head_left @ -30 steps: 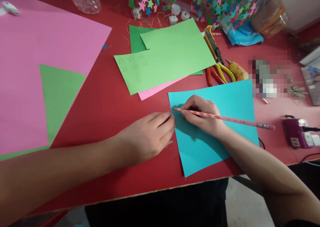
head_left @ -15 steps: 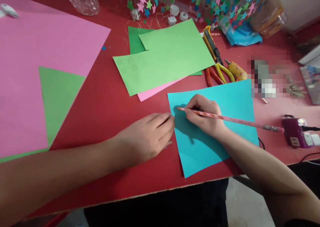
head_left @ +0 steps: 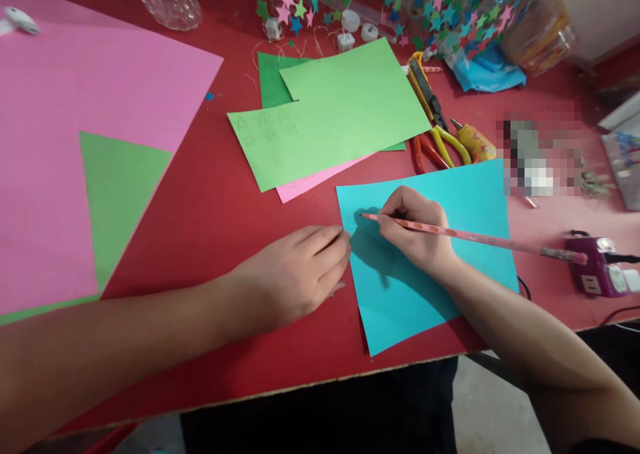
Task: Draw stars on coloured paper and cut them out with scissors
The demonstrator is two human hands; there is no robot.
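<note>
A pink patterned pencil (head_left: 480, 238) is pinched in my right hand (head_left: 417, 231), its tip at the upper left part of a blue sheet of paper (head_left: 465, 194). The pencil slants, with its eraser end pointing right. My left hand (head_left: 295, 274) lies palm down on the red table, fingers stretched out, fingertips at the sheet's left edge. Behind them sits a light green sheet (head_left: 345, 107) with small star outlines drawn at its left end. Parts of a dark green sheet (head_left: 274, 84) and a pink sheet (head_left: 320, 179) show beneath it.
Large pink paper (head_left: 135, 81) with a green piece covers the table's left side. Pliers (head_left: 447, 144) and a yellow glue gun (head_left: 473, 141) lie behind the blue sheet. A purple power adapter (head_left: 590, 267) stands at right. Strings of paper stars (head_left: 440, 14) hang at the back.
My right hand and the pencil have shifted slightly to the right across the blue sheet. The left hand has stayed where it was.
</note>
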